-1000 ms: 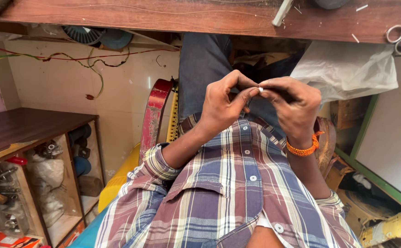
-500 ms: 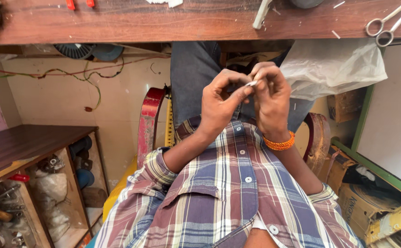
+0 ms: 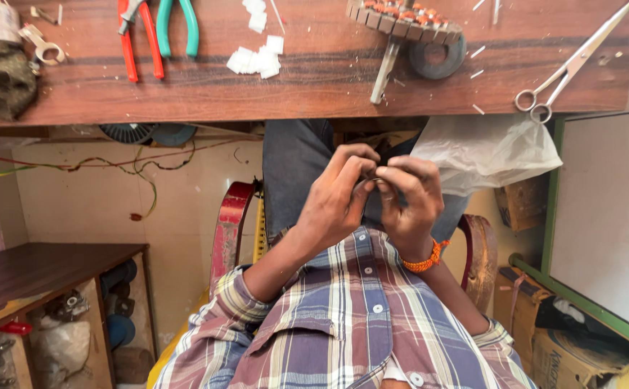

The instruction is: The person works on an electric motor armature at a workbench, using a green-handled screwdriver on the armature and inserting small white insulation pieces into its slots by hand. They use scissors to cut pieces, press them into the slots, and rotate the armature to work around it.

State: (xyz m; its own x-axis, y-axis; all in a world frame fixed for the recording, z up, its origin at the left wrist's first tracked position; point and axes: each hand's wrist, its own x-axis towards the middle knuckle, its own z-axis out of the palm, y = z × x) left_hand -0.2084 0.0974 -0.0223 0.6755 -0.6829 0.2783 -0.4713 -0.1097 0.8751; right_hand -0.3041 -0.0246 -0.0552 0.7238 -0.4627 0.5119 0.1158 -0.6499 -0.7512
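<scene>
**Head view: two hands pinching a small part below a workbench**

Both hands meet in front of the person's plaid shirt (image 3: 350, 317). The left hand (image 3: 336, 205) has its fingers curled, thumb and forefinger pressed together on a small thin piece (image 3: 376, 181) held between the two hands; the right hand (image 3: 408, 205), with an orange band (image 3: 426, 261) at the wrist, pinches the same piece from the other side. The piece is too small and too covered by fingertips to identify.

As for progress, the handwork looks under way rather than finished: the piece sits in both grips, clear of the wooden bench (image 3: 314, 79). On the bench lie a round wound part on a shaft (image 3: 404, 25), small white scraps (image 3: 257, 57), red-handled pliers (image 3: 138, 36), green-handled pliers (image 3: 177, 25) and scissors (image 3: 570, 68). How much work remains cannot be judged.

Containers: a translucent plastic bag (image 3: 487, 151) hangs by the bench edge, contents not visible. A low shelf unit (image 3: 48, 302) holds bagged items and round objects, too dim to name. Cardboard boxes (image 3: 581, 353) stand on the other side, with their insides hidden.
</scene>
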